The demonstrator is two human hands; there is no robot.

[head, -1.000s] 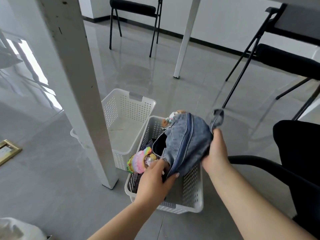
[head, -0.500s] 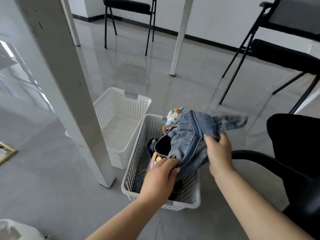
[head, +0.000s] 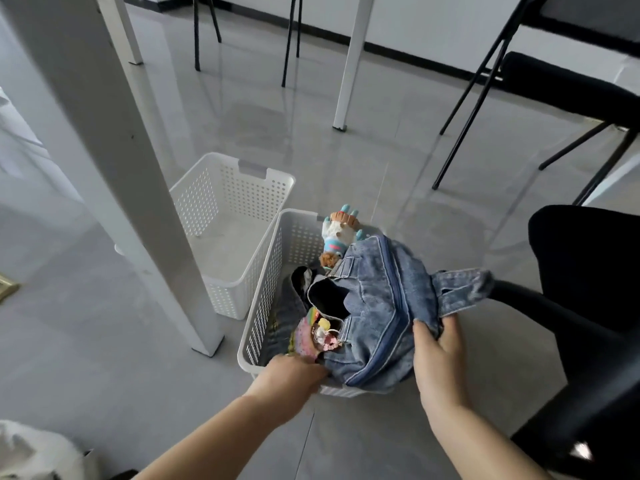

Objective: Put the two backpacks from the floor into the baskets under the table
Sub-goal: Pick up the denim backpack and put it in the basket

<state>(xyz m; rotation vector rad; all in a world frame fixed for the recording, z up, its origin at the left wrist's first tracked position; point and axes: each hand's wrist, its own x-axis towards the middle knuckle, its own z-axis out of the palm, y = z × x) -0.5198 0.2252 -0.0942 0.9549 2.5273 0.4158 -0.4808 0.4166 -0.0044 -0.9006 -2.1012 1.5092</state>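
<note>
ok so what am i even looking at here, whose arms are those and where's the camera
There is no robot: the camera sits on a person's head, looking down at their own two bare arms. On the grey floor, beside a white table leg, stand two white baskets. The farther basket looks empty. The left hand and right hand grip a denim backpack, lowered partly into the nearer basket. Small toy charms hang from the backpack. Black chairs stand around.
</note>
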